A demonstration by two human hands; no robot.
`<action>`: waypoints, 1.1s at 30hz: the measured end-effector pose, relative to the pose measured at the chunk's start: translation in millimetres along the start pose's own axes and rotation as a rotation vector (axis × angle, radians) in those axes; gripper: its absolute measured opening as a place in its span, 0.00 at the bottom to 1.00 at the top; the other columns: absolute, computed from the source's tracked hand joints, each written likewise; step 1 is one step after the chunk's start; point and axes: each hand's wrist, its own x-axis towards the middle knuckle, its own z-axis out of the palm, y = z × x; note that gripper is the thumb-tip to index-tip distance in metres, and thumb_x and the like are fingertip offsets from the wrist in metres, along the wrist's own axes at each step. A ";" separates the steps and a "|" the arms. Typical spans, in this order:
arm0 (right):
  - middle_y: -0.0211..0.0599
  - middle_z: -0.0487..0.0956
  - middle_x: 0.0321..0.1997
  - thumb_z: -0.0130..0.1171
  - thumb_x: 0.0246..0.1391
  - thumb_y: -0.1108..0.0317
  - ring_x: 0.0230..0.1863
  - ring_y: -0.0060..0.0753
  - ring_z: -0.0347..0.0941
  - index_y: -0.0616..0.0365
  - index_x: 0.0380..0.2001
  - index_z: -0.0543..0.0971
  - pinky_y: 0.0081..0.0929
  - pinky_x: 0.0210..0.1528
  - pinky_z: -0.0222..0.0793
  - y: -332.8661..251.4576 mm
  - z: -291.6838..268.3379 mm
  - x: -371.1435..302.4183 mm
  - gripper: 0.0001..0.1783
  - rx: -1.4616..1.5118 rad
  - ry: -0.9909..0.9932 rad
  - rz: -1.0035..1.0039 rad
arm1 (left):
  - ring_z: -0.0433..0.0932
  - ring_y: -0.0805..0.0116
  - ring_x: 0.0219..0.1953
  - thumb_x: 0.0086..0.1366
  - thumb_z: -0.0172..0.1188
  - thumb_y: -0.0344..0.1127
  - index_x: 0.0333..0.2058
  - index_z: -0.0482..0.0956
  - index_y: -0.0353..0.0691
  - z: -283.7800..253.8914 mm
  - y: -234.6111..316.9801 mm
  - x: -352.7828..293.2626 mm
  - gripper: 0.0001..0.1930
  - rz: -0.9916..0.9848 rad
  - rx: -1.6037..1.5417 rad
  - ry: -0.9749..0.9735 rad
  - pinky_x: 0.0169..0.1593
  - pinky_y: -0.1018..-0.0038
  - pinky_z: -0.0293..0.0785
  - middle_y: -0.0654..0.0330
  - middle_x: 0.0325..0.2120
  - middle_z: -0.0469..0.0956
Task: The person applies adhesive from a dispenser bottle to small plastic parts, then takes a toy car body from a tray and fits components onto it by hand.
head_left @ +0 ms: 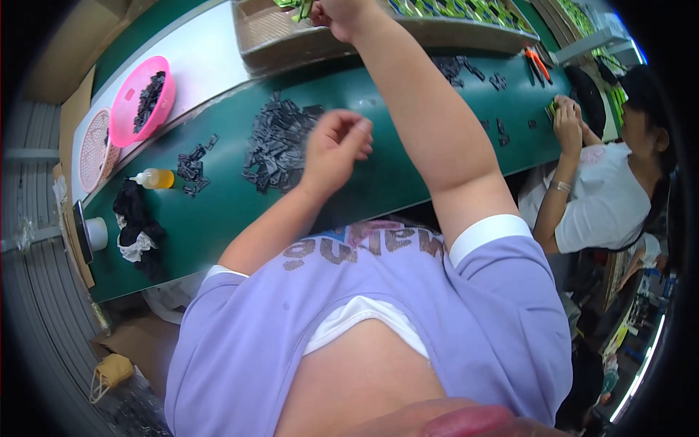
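My left hand (336, 151) is over the green table, just right of a heap of small black plastic pieces (277, 142). Its fingers are curled in toward the thumb and a little blurred; whether anything small is between them is hidden. Stretched far forward, my right hand (346, 16) reaches over a shallow brown tray (266, 52), cut off by the top edge of the view. Its fingers are closed on a bright green part (297, 7), only partly visible. Rows of similar green parts (466, 13) lie in the tray's right side.
At left are a pink basin (143, 102) with black pieces, a pale pink basket (97, 151), a bottle of yellow liquid (156, 178) and dark cloth (131, 215). Orange-handled pliers (537, 64) lie at far right, near a seated co-worker (597, 175) handling a small part.
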 end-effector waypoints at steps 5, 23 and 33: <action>0.28 0.73 0.22 0.56 0.48 0.65 0.20 0.18 0.68 0.63 0.36 0.77 0.16 0.19 0.60 44.1 -44.3 -118.5 0.14 0.285 -0.275 0.108 | 0.69 0.61 0.52 0.65 0.57 0.40 0.62 0.48 0.38 -8.0 3.8 -0.1 0.34 0.313 -0.462 -0.046 0.48 0.69 0.74 0.47 0.54 0.63; 0.40 0.81 0.38 0.55 0.54 0.69 0.36 0.34 0.76 0.61 0.40 0.80 0.28 0.43 0.71 100.8 -199.2 -229.2 0.12 -1.006 0.444 -0.225 | 0.76 0.73 0.39 0.61 0.62 0.29 0.51 0.65 0.33 17.5 -0.6 -8.3 0.22 -0.006 0.104 0.097 0.41 0.77 0.76 0.56 0.41 0.74; 0.39 0.80 0.41 0.58 0.49 0.66 0.44 0.43 0.74 0.56 0.40 0.81 0.35 0.50 0.67 101.8 -229.5 -212.6 0.14 -1.150 0.400 -0.109 | 0.77 0.67 0.42 0.57 0.65 0.35 0.51 0.69 0.33 4.8 3.7 -7.7 0.24 0.254 0.893 0.100 0.44 0.73 0.75 0.55 0.42 0.76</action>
